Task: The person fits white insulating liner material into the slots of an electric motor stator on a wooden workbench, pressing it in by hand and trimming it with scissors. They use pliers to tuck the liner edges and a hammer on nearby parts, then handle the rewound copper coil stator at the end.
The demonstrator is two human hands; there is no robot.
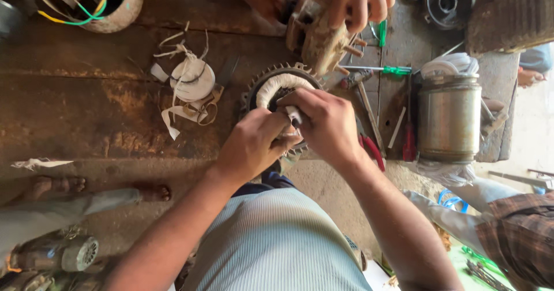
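Rusty desk (86, 106) is bearing a toothed motor stator (277, 86) — both hands' fingers (288, 115) are pinching white winding tape (293, 115) just above it.

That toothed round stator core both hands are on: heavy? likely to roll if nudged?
The stator core is probably heavy for its size: it looks like stacked metal with white-wrapped windings. It lies flat on the workbench, so rolling seems unlikely. The left hand and right hand grip its near edge; the teeth likely aid grip.

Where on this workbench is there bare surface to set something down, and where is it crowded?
Bare wood lies left of the tape roll, below the wire-filled pot. Crowded: around the stator under both hands, and the screwdrivers beside the metal cylinder.
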